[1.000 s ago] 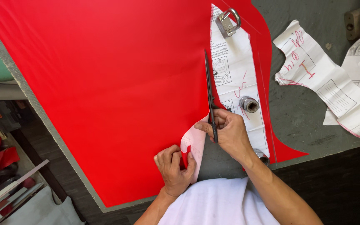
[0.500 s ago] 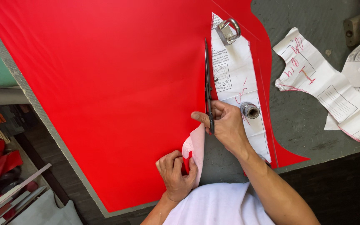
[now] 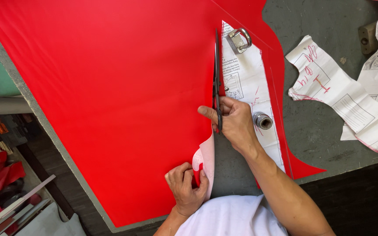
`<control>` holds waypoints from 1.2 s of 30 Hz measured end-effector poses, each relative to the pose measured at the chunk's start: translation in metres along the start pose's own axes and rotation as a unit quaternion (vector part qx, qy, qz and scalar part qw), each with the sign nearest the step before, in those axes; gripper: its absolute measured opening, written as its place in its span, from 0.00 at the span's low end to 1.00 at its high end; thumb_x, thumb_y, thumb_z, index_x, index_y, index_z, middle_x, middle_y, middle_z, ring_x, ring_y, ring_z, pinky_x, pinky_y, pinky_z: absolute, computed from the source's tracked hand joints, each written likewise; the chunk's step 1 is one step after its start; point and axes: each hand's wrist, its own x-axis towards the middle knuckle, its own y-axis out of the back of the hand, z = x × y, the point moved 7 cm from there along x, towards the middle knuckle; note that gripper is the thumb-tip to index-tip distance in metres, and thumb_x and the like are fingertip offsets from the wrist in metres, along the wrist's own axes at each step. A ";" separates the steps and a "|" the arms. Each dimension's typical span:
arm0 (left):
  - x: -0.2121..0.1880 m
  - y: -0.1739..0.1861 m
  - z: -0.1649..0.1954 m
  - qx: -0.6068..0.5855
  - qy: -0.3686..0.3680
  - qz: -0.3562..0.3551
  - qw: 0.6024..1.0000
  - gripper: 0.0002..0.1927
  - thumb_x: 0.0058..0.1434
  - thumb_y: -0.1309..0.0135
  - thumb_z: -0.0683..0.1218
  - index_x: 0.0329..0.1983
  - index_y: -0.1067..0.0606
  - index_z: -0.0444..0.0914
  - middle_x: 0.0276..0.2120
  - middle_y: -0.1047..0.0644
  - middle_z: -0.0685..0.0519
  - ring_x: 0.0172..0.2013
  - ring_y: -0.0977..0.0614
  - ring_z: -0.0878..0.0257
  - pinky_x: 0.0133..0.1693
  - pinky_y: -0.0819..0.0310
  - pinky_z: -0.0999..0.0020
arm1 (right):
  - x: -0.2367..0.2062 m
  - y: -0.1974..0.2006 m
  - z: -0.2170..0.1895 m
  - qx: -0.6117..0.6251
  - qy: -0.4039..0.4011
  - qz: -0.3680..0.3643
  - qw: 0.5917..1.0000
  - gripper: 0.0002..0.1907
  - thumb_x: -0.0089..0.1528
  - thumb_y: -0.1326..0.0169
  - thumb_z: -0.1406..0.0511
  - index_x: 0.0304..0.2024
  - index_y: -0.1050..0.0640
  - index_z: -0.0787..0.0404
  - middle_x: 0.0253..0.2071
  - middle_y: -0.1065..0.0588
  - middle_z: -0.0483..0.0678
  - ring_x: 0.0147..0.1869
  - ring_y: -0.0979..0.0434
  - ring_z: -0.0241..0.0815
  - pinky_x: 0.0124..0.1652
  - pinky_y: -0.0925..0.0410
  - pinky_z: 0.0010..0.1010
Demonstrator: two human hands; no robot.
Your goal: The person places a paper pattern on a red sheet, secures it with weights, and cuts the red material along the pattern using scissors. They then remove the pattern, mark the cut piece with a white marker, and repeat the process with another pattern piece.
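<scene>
Red sheet material point(image 3: 110, 96), white-backed, spread over the grey table point(image 3: 329, 148); a cut runs toward 12 o'clock along the left edge of a newsprint paper pattern point(image 3: 246, 87), which is weighted by a metal shackle point(image 3: 240, 40) and a steel socket point(image 3: 262, 120). Right hand point(image 3: 237, 124) is closed through the handles of long black scissors point(image 3: 217, 74), blades nearly together on the line; left hand point(image 3: 187, 188), at 6 o'clock, pinches the curled cut flap. Judged best practice: keep the flap taut, lower blade flat on the table, long strokes tight to the pattern edge.
</scene>
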 end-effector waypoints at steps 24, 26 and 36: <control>0.001 -0.003 -0.004 0.002 0.001 -0.004 1.000 0.12 0.52 0.35 0.44 0.33 0.27 0.38 0.42 0.26 0.50 0.43 0.28 0.57 0.45 0.41 0.58 | 0.032 -0.003 -0.020 -0.004 0.033 0.031 0.999 0.18 0.54 0.32 0.57 0.34 0.19 0.65 0.16 0.27 0.41 0.16 0.31 0.28 0.18 0.37 0.20; 0.000 -0.003 -0.004 0.004 0.000 -0.007 1.000 0.12 0.52 0.35 0.44 0.33 0.27 0.39 0.42 0.26 0.50 0.43 0.28 0.57 0.45 0.42 0.58 | 0.036 -0.002 -0.021 -0.005 0.035 0.030 0.999 0.18 0.55 0.31 0.57 0.32 0.20 0.66 0.16 0.28 0.41 0.16 0.32 0.28 0.18 0.38 0.20; -0.013 0.007 0.013 -0.002 0.004 0.026 1.000 0.11 0.53 0.36 0.43 0.33 0.28 0.36 0.42 0.25 0.48 0.43 0.27 0.53 0.46 0.39 0.56 | -0.017 0.005 -0.035 -0.011 0.059 -0.032 0.998 0.17 0.56 0.32 0.57 0.33 0.21 0.65 0.15 0.30 0.40 0.16 0.34 0.28 0.18 0.42 0.21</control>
